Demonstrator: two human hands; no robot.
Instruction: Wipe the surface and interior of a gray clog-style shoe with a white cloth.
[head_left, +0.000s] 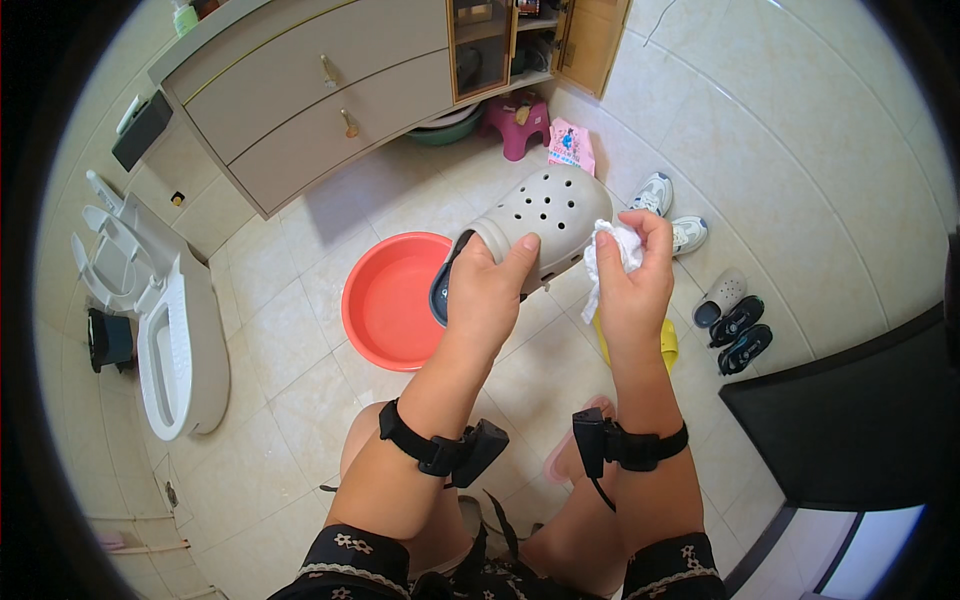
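My left hand (486, 289) grips a light grey clog (551, 206) at its heel end, the fingers inside the opening and the thumb along the side. Round holes dot the clog's upper, and its dark insole shows at the heel. Between the thumb and fingers of my right hand (637, 274) is a crumpled white cloth or wipe (619, 247), close to the clog's toe. Below and left of the clog, a red plastic basin (394, 315) rests on the tiled floor. A yellow slipper (669, 345) lies partly hidden behind my right forearm.
A drawer cabinet (322, 97) spans the far side, with an open door (592, 45). Beneath it stand a pink stool (517, 124) and a pink packet (571, 146). White sneakers (652, 195) and another grey clog (720, 296) are at right; a squat toilet (184, 345) is at left.
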